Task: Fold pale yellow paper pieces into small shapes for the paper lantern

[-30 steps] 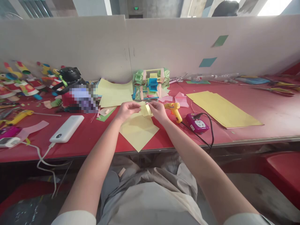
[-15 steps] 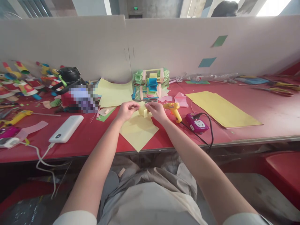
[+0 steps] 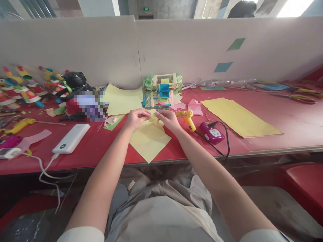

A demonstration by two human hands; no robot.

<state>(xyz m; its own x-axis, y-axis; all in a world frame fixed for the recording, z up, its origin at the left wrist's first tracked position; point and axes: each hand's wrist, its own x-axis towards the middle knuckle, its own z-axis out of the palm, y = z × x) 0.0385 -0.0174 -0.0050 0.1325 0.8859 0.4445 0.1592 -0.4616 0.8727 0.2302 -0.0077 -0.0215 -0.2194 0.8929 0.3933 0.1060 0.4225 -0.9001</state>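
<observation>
Hands point(image 3: 137, 119) point(image 3: 168, 120) pinching small folded yellow paper point(image 3: 154, 118) between them. Likely light, flimsy, creases easily; grip edges, fingertips only.

And here we have two hands point(image 3: 138, 118) point(image 3: 167, 119), one small folded yellow paper piece point(image 3: 154, 119), two yellow glue guns point(image 3: 187, 117) point(image 3: 21, 127), one left and one right, one white power bank point(image 3: 71, 138) near left, one colourful paper model point(image 3: 165, 88) far middle, and two paper squares point(image 3: 237, 44) point(image 3: 223, 67) on the far partition point(image 3: 83, 50)!

The paper sheet point(image 3: 149, 144) is plain pale yellow, the table point(image 3: 111, 153) red.
</observation>
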